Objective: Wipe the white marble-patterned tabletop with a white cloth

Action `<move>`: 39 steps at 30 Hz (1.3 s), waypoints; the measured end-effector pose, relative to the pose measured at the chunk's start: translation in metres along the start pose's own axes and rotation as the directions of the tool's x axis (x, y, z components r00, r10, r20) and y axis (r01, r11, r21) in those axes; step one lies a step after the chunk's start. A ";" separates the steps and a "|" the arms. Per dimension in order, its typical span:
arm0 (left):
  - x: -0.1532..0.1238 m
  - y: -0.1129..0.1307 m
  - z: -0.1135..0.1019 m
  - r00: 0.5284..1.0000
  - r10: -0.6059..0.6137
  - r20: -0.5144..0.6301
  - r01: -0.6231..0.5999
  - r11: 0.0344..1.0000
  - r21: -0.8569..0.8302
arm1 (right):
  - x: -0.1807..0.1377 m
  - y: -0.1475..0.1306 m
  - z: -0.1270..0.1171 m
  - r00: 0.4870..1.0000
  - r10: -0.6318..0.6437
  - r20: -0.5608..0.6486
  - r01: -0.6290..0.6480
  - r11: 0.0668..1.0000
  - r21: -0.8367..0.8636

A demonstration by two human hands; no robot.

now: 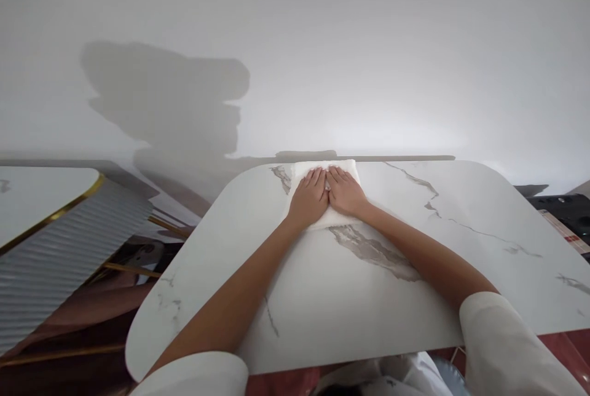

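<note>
So in the head view, the white cloth [332, 217] lies right under the left hand [310, 197] and right hand [345, 190], fingers stretched out flat and kept close together, inner edges touching, with cloth poking out all around. It's up at the far edge of the marbled tabletop [318, 304], wall [369, 64] just behind, so the roomy stretches are out to both sides and back toward the body.

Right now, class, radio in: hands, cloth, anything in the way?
Left hand and right hand side by side on white cloth. Cloth at tabletop's far edge. Wall beyond may limit reach.
</note>
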State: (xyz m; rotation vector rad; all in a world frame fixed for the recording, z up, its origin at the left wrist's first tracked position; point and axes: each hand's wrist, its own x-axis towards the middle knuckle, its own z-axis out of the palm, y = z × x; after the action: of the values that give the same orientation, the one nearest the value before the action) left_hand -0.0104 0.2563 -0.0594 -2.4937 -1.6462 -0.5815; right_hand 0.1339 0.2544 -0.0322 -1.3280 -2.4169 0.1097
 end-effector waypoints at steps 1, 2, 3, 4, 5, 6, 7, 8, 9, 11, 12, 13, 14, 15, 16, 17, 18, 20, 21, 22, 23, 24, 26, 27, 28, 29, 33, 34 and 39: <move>0.000 0.000 0.001 1.000 0.000 -0.007 0.000 1.000 -0.003 | 0.000 0.000 0.001 1.000 0.006 0.001 -0.006 1.000 -0.008; 0.001 -0.001 0.003 1.000 0.002 -0.013 -0.002 1.000 -0.008 | 0.001 0.000 0.001 1.000 0.012 0.004 -0.012 1.000 -0.017; 0.002 -0.001 0.004 1.000 0.006 -0.018 -0.007 1.000 -0.013 | 0.001 0.001 0.001 1.000 0.017 0.008 -0.017 0.999 -0.028; 0.003 -0.002 0.005 1.000 0.014 -0.022 -0.015 1.000 -0.020 | 0.001 0.001 0.001 1.000 0.021 0.013 -0.020 0.999 -0.039; 0.004 -0.003 0.006 0.999 0.026 -0.026 -0.026 0.999 -0.026 | 0.001 0.001 0.001 1.000 0.023 0.018 -0.022 0.999 -0.050; 0.006 -0.004 0.007 0.999 0.041 -0.030 -0.042 0.999 -0.030 | 0.002 0.001 0.001 0.999 0.023 0.022 -0.022 0.998 -0.058; 0.007 -0.005 0.007 0.998 0.056 -0.033 -0.058 0.998 -0.034 | 0.002 0.001 0.000 0.999 0.022 0.024 -0.020 0.998 -0.064; 0.008 -0.006 0.007 0.997 0.069 -0.035 -0.070 0.997 -0.035 | 0.002 0.001 0.000 0.999 0.020 0.026 -0.018 0.997 -0.069; 0.010 -0.006 0.006 0.996 0.076 -0.036 -0.077 0.996 -0.034 | 0.003 0.001 -0.001 0.999 0.017 0.027 -0.015 0.997 -0.071; 0.012 -0.007 0.005 0.997 0.077 -0.032 -0.078 0.997 -0.030 | 0.002 0.001 -0.002 1.000 0.015 0.026 -0.013 0.997 -0.075; 0.012 -0.007 0.004 0.997 0.078 -0.025 -0.079 0.997 -0.024 | 0.000 0.000 -0.002 0.999 0.020 0.026 -0.018 0.997 -0.077; 0.011 -0.006 0.003 0.996 0.084 -0.016 -0.084 0.996 -0.016 | -0.002 -0.001 -0.003 0.999 0.029 0.025 -0.027 0.997 -0.078; 0.009 -0.005 0.001 0.996 0.094 -0.005 -0.094 0.996 -0.005 | -0.005 -0.003 -0.003 0.999 0.040 0.023 -0.038 0.996 -0.078; 0.006 -0.002 -0.001 0.995 0.104 0.008 -0.104 0.995 0.007 | -0.010 -0.006 -0.004 0.999 0.051 0.020 -0.049 0.996 -0.076; 0.002 0.001 -0.004 0.993 0.112 0.020 -0.112 0.993 0.019 | -0.016 -0.010 -0.004 0.998 0.058 0.015 -0.057 0.996 -0.073; -0.004 0.005 -0.007 0.993 0.118 0.032 -0.119 0.993 0.029 | -0.022 -0.014 -0.004 0.998 0.062 0.011 -0.061 0.996 -0.069; -0.012 0.010 -0.010 0.992 0.121 0.043 -0.123 0.992 0.036 | -0.030 -0.018 -0.005 0.998 0.062 0.004 -0.061 0.996 -0.062; -0.030 0.020 -0.019 0.990 0.127 0.061 -0.130 0.991 0.041 | -0.049 -0.030 -0.006 0.998 0.065 -0.016 -0.066 0.997 -0.043; -0.041 0.026 -0.024 0.990 0.127 0.069 -0.129 0.991 0.039 | -0.060 -0.036 -0.007 0.997 0.068 -0.024 -0.069 0.997 -0.033; -0.053 0.032 -0.029 0.990 0.119 0.072 -0.122 0.992 0.036 | -0.071 -0.043 -0.009 0.997 0.073 -0.031 -0.074 0.997 -0.024; -0.066 0.038 -0.033 0.991 0.109 0.074 -0.112 0.993 0.035 | -0.082 -0.050 -0.010 0.997 0.072 -0.027 -0.073 0.997 -0.019; -0.080 0.045 -0.038 0.992 0.098 0.077 -0.101 0.994 0.029 | -0.094 -0.057 -0.012 0.998 0.062 -0.018 -0.062 0.998 -0.017; -0.108 0.057 -0.047 0.994 0.082 0.070 -0.084 0.996 0.026 | -0.116 -0.071 -0.016 1.000 0.021 -0.012 -0.021 1.000 -0.014; -0.122 0.064 -0.051 0.996 0.067 0.065 -0.069 0.997 0.030 | -0.127 -0.077 -0.018 1.000 -0.010 -0.019 0.010 1.000 -0.013; -0.136 0.070 -0.054 0.998 0.038 0.059 -0.041 0.999 0.035 | -0.138 -0.083 -0.021 0.999 -0.043 -0.024 0.043 0.999 -0.016; -0.148 0.077 -0.057 0.998 0.019 0.053 -0.021 0.999 0.037 | -0.148 -0.087 -0.023 0.997 -0.073 -0.026 0.072 0.997 -0.019; -0.180 0.107 -0.064 0.999 -0.036 0.029 0.034 0.998 0.060 | -0.181 -0.092 -0.033 0.989 -0.148 -0.029 0.147 0.989 -0.017; -0.182 0.115 -0.064 0.999 -0.038 0.028 0.036 0.997 0.064 | -0.188 -0.089 -0.035 0.988 -0.151 -0.029 0.151 0.988 -0.016; -0.172 0.142 -0.063 0.998 -0.033 0.059 0.029 0.997 0.066 | -0.209 -0.071 -0.041 0.997 -0.077 -0.029 0.076 0.997 -0.027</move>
State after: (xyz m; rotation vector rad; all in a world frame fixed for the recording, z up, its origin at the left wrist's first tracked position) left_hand 0.0428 0.0311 -0.0464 -2.4669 -1.6994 -0.4532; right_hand 0.1930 0.0376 -0.0374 -1.2375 -2.4483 0.0384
